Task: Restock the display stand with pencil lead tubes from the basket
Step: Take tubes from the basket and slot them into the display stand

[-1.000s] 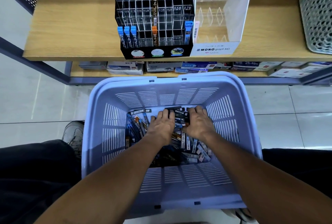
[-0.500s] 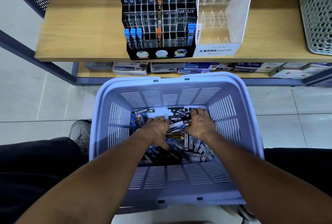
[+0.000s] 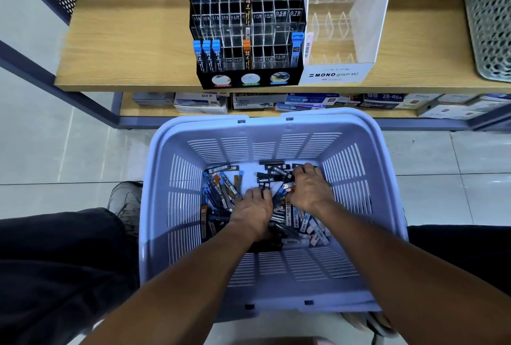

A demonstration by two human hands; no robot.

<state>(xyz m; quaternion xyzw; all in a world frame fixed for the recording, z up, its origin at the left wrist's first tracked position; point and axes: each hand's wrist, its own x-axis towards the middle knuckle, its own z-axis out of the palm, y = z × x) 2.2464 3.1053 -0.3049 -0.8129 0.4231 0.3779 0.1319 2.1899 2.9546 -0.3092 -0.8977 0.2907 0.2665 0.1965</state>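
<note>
Head view. One lilac slatted basket [image 3: 163, 206] is sitting on the floor between the person's knees, w/ a loose heap of pencil lead tubes [image 3: 221, 192] lying across its bottom – too many and too tangled to count. Tubes are appearing as slim flat sticks, mostly black or dark blue, some w/ orange or pale blue ends and white labels; print too small to read.

Two hands are reaching down into the heap. Left hand [image 3: 253, 213] is resting knuckles-up near the middle, fingers curling down into the tubes; whether it is gripping any cannot be told. Right hand [image 3: 311, 192] is lying toward the far right corner, fingers bent over a cluster of dark tubes, at least one short tube poking out at the thumb side; exact grip hidden.

One black display stand [image 3: 249, 79] is standing on the wooden shelf [image 3: 124, 54] beyond the basket, its clear slots mostly bare. Front row is holding 3 blue-capped tubes [image 3: 206, 55] at left, 1 orange-capped tube [image 3: 247, 53] mid, 1 blue-capped tube [image 3: 297, 49] at right; another orange-capped tube [image 3: 248, 2] is standing one tier up. Back tier is holding more dark tubes, cut off by the frame.

One clear acrylic stand [image 3: 340, 75], labelled MONO graph MG, is touching the black stand's right side. One grey mesh bin [image 3: 489, 18] is sitting at far right.
</note>
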